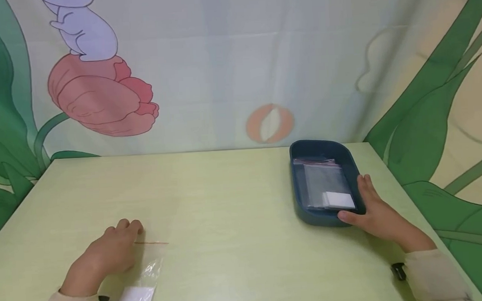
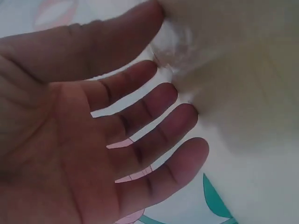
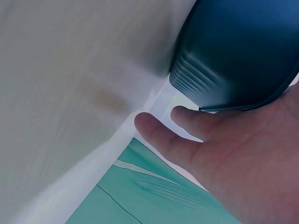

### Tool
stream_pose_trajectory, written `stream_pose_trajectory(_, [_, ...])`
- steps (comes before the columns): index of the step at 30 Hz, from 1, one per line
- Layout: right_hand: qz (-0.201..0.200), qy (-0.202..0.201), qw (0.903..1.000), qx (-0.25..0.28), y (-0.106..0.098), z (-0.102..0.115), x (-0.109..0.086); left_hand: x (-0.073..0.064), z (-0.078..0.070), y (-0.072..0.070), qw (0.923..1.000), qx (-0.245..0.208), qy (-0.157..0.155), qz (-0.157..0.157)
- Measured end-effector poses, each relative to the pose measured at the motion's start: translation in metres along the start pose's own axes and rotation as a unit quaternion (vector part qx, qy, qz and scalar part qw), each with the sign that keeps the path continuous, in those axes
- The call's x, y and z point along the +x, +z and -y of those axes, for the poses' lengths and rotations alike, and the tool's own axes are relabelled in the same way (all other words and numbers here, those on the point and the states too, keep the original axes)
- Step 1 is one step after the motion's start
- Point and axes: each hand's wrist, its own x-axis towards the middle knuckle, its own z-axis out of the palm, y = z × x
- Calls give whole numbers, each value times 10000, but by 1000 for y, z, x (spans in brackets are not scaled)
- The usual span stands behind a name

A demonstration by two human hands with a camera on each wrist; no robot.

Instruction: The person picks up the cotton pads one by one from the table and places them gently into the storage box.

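A clear zip bag [image 1: 149, 265] with a red seal line lies on the table at the front left, a white card [image 1: 136, 299] showing in its lower end. My left hand [image 1: 107, 253] is over the bag's left side, fingertips down by its seal end. In the left wrist view the fingers [image 2: 161, 126] are loosely bent and spaced, with nothing in the palm. At the right, my right hand [image 1: 377, 214] rests against the near right corner of a dark blue tray [image 1: 316, 217], thumb at the front rim. Its fingers [image 3: 170, 140] extend along the tray's outside.
Inside the tray lie several clear zip bags [image 1: 326, 180] with red seal lines and white cards [image 1: 338, 200]. The pale table [image 1: 228, 224] ends at a printed curtain [image 1: 220, 69] behind, near the tray's far side.
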Motion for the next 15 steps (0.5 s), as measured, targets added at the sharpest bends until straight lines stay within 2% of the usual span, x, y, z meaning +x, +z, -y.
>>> stream_pose_trajectory(9, [6, -24, 10000, -7, -2, 1, -2, 8, 5, -4, 9985, -553, -23, 54])
stream_pose_trajectory(12, [11, -48, 10000, -7, -1, 1, -1, 10, 8, -4, 9965, -818, 40, -156])
stream_pose_trajectory(15, [19, -48, 10000, -16, 0, 0, 0, 13, 9, -5, 9889, -1400, 152, -474])
